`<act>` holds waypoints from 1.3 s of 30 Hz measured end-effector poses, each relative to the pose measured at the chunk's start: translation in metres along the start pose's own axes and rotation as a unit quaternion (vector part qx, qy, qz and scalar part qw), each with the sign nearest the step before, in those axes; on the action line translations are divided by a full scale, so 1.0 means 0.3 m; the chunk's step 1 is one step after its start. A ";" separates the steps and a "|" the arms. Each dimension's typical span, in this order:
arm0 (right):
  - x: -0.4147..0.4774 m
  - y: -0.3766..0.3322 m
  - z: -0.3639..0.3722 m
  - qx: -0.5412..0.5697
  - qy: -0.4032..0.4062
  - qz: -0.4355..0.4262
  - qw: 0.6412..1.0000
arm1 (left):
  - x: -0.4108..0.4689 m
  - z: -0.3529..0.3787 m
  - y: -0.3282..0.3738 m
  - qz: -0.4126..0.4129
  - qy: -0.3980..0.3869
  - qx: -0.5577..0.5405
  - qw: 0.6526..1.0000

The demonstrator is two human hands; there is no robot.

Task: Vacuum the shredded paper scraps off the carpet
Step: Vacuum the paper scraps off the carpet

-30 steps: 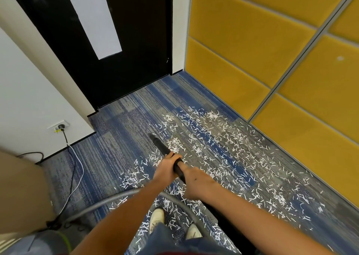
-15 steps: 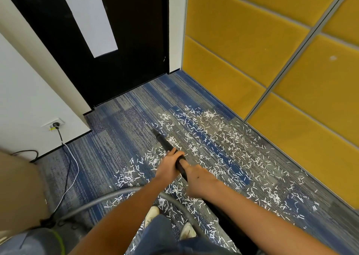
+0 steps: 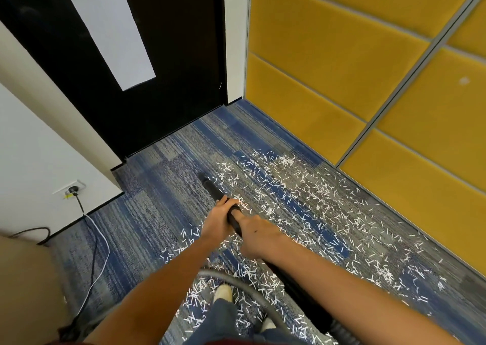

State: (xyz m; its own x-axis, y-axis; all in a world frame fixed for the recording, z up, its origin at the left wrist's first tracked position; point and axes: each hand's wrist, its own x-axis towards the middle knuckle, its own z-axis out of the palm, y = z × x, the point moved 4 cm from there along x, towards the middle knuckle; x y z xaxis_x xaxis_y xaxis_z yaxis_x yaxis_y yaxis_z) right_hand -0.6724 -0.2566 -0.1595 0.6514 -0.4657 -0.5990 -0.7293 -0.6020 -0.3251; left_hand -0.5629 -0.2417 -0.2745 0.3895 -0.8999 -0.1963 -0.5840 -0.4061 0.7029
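Both the left hand (image 3: pixel 219 222) and right hand (image 3: pixel 259 237) grip the black wand (image 3: pixel 214 191) amid thin white paper scraps (image 3: pixel 310 200) on blue-grey carpet (image 3: pixel 147 213)

A black vacuum wand (image 3: pixel 211 188) slants down and away toward 11 o'clock, its nozzle tip low on the blue-and-grey striped carpet (image 3: pixel 157 213). The left hand (image 3: pixel 218 222) and right hand (image 3: pixel 259 237) grip it mid-length. Its grey hose (image 3: pixel 252 294) curves at 6 o'clock. Short white paper scraps (image 3: pixel 302 200) lie scattered thickly from 12 through 3 to 6 o'clock, and more thinly at 7 o'clock.
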 end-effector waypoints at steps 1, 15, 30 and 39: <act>0.013 -0.008 -0.004 0.001 0.001 -0.003 1.000 | 0.008 -0.010 -0.009 0.000 0.000 0.002 1.000; 0.003 0.043 0.025 0.019 -0.014 0.047 0.999 | 0.023 0.064 0.027 0.047 0.000 0.006 0.999; -0.102 0.100 0.088 0.009 -0.014 0.064 0.998 | -0.070 0.144 0.084 0.054 -0.015 0.041 0.998; -0.155 0.130 0.110 0.019 -0.016 0.058 0.998 | -0.115 0.180 0.108 0.057 -0.011 0.062 0.996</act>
State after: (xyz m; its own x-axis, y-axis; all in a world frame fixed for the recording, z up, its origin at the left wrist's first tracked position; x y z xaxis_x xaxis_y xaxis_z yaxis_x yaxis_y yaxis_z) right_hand -0.7381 -0.2369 -0.1684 0.5562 -0.5098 -0.6563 -0.8069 -0.5204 -0.2794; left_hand -0.6338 -0.2324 -0.2817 0.3012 -0.9437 -0.1364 -0.7072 -0.3171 0.6320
